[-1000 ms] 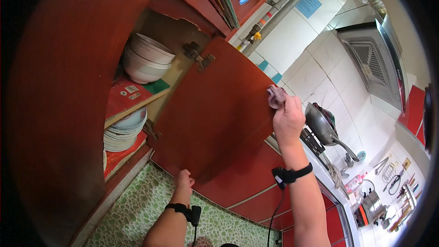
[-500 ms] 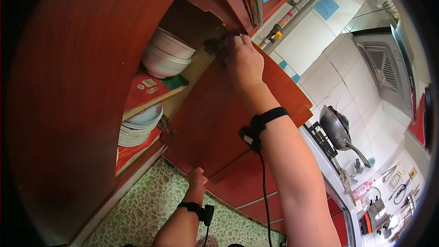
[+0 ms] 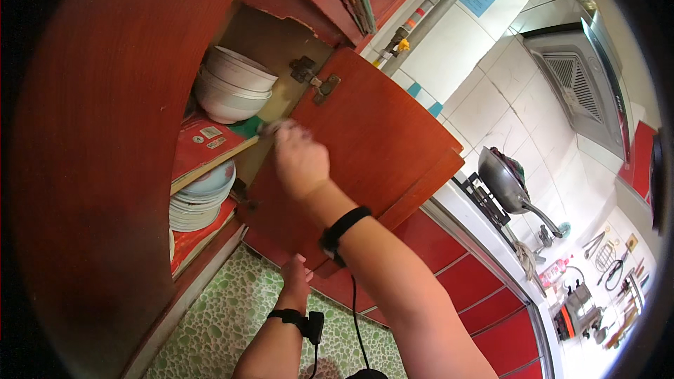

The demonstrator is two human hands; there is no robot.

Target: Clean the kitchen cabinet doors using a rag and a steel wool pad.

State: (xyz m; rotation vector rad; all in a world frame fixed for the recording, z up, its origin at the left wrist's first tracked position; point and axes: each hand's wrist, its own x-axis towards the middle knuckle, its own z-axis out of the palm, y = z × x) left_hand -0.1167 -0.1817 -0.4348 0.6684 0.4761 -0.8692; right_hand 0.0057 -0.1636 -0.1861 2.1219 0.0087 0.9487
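Note:
A red-brown cabinet door (image 3: 379,126) stands swung out, its inner face toward me and its upper metal hinge (image 3: 319,83) in plain sight. My right hand (image 3: 302,161), smeared by motion, is closed on a small greyish thing whose kind I cannot make out, at the front of the upper shelf (image 3: 203,144). Low down, my left hand (image 3: 298,281) grips the bottom edge of the door, its fingers partly hidden. White bowls (image 3: 233,88) sit stacked on the upper shelf. Beneath them, a pile of plates (image 3: 200,200) rests on the lower one.
Another large red-brown door (image 3: 119,133) fills the left side. To the right are a wok (image 3: 504,179) on a stove, a range hood (image 3: 579,77) and pipes (image 3: 442,10) along the tiled wall. The floor (image 3: 217,323) has a green pebble pattern. Cables hang from both wristbands.
My right hand has come down and left from the upper hinge to the shelf front, uncovering the hinge. The left hand keeps its place at the door's edge. The view has shifted slightly.

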